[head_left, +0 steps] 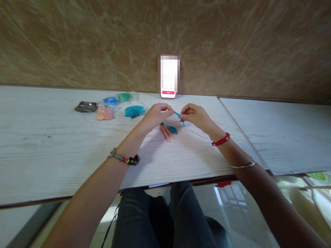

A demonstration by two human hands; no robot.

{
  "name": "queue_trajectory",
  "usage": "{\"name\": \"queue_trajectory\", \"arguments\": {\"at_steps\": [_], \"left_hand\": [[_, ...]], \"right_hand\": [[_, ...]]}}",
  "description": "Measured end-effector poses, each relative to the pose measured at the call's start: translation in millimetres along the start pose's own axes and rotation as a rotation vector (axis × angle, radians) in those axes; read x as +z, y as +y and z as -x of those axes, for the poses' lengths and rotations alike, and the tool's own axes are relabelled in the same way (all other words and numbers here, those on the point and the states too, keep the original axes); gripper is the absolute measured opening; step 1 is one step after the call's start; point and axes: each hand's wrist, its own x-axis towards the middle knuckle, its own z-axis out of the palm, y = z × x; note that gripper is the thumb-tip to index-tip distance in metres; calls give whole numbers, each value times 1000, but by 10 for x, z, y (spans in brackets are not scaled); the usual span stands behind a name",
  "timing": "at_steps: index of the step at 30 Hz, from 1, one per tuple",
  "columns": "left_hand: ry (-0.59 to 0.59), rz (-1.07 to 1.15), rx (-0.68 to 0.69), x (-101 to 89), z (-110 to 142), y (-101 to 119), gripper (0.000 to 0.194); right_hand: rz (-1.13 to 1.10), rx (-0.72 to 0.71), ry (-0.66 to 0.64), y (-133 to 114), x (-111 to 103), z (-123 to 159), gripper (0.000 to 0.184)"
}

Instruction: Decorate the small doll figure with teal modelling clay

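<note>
Dark trousers point(134, 220) cover my legs by the white table point(64, 155); over it my left hand point(157, 115) and right hand point(196, 115), fingers curled, pinch a thin teal strip point(177, 114) near peach-coloured strands point(167, 133).

The premises were an indoor room; whether home, office or classroom could not be determined. A white wood-grain table point(51, 148) stood against a brown marbled wall point(103, 44). A phone point(169, 74) was propped upright at that wall. The floor point(232, 206) was glossy pale tile. A dark seat point(219, 231) stood at the table.
</note>
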Motion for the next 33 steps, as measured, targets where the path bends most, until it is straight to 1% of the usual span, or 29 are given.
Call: {"name": "queue_trajectory", "arguments": {"at_steps": [1,4,7,9,11,16,18,22,23,25,27,29,31,33], "left_hand": [[-22,7,-36,-39,1,-3,13],[-100,-4,-150,-163,13,-5,11],[-146,-56,-229,-260,25,8,8],[-165,-58,-245,-299,29,17,10],[-186,-32,-232,-321,32,26,12],[-226,87,-204,-350,50,55,16],[-214,111,-221,-367,50,51,16],[-187,97,-267,-403,30,-4,16],[-188,90,-280,-406,24,-18,14],[-202,92,-303,-401,20,-27,10],[-223,132,-314,-383,26,-4,7],[-232,204,-300,-360,41,45,7],[-226,277,-265,-342,61,99,8],[-204,337,-222,-335,73,136,9]], "right_hand": [[-38,39,-37,10,-2,16,22],[-134,150,-150,34,1,67,35],[-202,177,-212,34,27,89,42],[-229,158,-227,19,47,88,45],[-241,131,-231,0,61,84,47],[-222,99,-264,-20,58,92,52],[-193,106,-288,-21,54,99,51],[-105,171,-369,-8,97,96,34],[-76,183,-364,0,123,89,32],[-9,181,-301,21,185,69,31],[64,140,-216,42,249,45,30],[122,79,-164,50,300,23,28],[147,26,-163,38,330,12,24],[117,-6,-175,7,336,14,18]]}}
